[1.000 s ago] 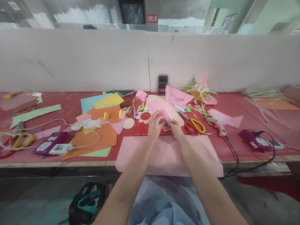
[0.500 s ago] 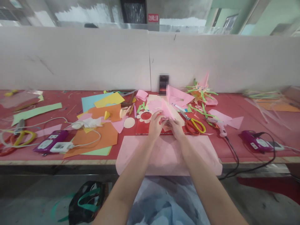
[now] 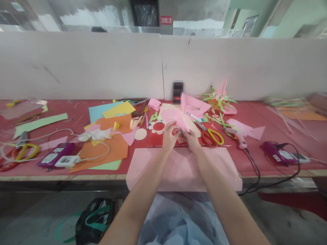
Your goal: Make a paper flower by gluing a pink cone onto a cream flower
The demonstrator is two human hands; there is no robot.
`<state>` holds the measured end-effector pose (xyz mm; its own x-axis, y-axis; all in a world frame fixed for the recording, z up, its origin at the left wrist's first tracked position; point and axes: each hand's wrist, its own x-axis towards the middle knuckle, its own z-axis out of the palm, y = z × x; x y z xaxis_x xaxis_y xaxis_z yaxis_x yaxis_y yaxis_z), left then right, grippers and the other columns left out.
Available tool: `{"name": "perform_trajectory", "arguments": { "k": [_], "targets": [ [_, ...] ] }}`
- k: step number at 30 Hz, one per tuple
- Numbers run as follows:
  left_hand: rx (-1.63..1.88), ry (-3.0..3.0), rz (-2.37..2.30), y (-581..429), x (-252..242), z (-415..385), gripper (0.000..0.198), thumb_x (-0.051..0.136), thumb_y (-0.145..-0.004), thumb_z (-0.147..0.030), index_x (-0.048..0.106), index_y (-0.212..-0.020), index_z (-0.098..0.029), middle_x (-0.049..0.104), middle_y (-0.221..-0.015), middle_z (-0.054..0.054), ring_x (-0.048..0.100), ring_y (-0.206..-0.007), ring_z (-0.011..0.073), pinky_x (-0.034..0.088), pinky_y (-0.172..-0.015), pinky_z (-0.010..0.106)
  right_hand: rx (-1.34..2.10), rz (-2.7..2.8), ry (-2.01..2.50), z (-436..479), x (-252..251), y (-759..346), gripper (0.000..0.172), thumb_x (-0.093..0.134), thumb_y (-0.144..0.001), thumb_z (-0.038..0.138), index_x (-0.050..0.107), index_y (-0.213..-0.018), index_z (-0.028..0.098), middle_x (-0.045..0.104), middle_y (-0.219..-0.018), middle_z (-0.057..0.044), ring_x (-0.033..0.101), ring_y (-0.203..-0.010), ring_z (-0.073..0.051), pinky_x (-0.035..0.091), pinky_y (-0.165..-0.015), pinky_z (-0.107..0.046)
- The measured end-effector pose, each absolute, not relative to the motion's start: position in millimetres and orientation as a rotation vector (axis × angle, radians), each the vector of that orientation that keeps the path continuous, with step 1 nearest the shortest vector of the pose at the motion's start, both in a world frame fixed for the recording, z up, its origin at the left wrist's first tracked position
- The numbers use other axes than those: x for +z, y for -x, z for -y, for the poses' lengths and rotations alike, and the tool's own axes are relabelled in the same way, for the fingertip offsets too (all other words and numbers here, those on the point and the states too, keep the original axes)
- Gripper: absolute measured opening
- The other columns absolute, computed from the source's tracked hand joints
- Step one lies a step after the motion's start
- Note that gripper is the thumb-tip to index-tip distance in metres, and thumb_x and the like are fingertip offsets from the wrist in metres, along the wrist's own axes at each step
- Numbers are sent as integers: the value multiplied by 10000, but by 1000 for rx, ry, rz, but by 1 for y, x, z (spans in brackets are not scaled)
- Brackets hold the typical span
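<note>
My left hand point(image 3: 169, 137) and my right hand point(image 3: 191, 139) meet over the middle of the red table, both pinching a small folded pink paper piece point(image 3: 182, 122) that sticks up between the fingertips. Under them lies a red card point(image 3: 156, 139) with a white flower point(image 3: 157, 126) glued on it. A large pink sheet point(image 3: 182, 170) is spread under my wrists and hangs over the table's front edge.
Red-and-yellow scissors point(image 3: 211, 135) lie just right of my hands, a glue gun point(image 3: 238, 136) and purple power adapter point(image 3: 277, 153) farther right. Orange point(image 3: 112, 149), yellow and blue sheets, a cable and another adapter point(image 3: 52, 158) cover the left. A white partition point(image 3: 102, 64) stands behind.
My fingers have shifted slightly on the pink piece, which now stands a little more upright. The hands stay in the same place.
</note>
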<state>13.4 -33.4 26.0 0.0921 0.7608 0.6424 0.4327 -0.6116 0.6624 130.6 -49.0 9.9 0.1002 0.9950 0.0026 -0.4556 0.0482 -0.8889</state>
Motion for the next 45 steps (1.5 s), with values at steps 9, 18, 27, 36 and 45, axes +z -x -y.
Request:
{"name": "perform_trajectory", "arguments": {
  "k": [9, 18, 27, 36, 45],
  "targets": [
    [1544, -1954, -1163, -17, 21, 30, 228, 596, -731, -164, 531, -945, -207, 547, -1130, 77, 504, -1114, 207, 428, -938, 402, 1302, 806, 887, 47, 6, -131, 299, 716, -602, 430, 682, -743, 168, 702, -730, -13, 659, -707, -167, 521, -754, -311],
    [1481, -1969, -1146, -17, 21, 31, 454, 583, -758, -232, 441, -1189, -237, 517, -1219, 92, 450, -1178, 230, 409, -948, 408, 1280, 846, 914, 46, 2, -133, 292, 691, -636, 444, 684, -712, 162, 695, -701, -17, 657, -696, -175, 519, -770, -334],
    [1407, -1803, -1120, -18, 20, 33, 502, 597, -759, -294, 435, -1229, -224, 466, -1293, 101, 396, -1236, 238, 351, -1005, 411, 1295, 828, 836, 48, 3, -133, 265, 701, -635, 415, 672, -738, 173, 690, -690, -2, 655, -700, -173, 519, -738, -322],
    [1298, -1678, -1084, -22, 24, 40, 513, 537, -802, -313, 402, -1282, -192, 467, -1310, 116, 455, -1197, 225, 372, -997, 369, 1327, 827, 826, 47, 2, -133, 281, 700, -632, 428, 678, -734, 166, 696, -708, -24, 662, -748, -204, 526, -717, -335],
    [1277, -1696, -1110, -21, 21, 37, 545, 502, -819, -398, 376, -1307, -191, 460, -1323, 118, 452, -1203, 234, 390, -979, 372, 1310, 862, 900, 48, 3, -134, 329, 693, -629, 461, 694, -739, 151, 700, -692, -31, 666, -714, -193, 527, -748, -330]
  ]
}}
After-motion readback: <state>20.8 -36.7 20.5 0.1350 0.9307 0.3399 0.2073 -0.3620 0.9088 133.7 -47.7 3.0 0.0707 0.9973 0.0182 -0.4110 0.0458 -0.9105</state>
